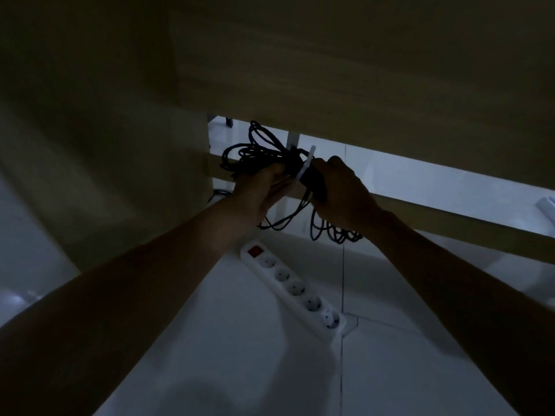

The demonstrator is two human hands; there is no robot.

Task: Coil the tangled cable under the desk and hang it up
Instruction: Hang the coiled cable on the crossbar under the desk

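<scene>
Dim light under the desk (pixel 330 70); its underside fills the upper view, its lower edge close above the hands. A wooden crossbar (pixel 450 214) runs just behind and below them, pale floor (pixel 240 355) showing in the gap between. Black cable (pixel 258 151) held up in a loose bundle between both hands, loops rising toward the desk edge and hanging down past the crossbar. Left hand (pixel 258 190) cups the bundle from below, fingers curled round the strands. Right hand (pixel 339 190) grips the bundle's middle, where a white tie (pixel 306 165) wraps it. White power strip (pixel 295 291) lies on the floor below the hands, all visible sockets unoccupied.
</scene>
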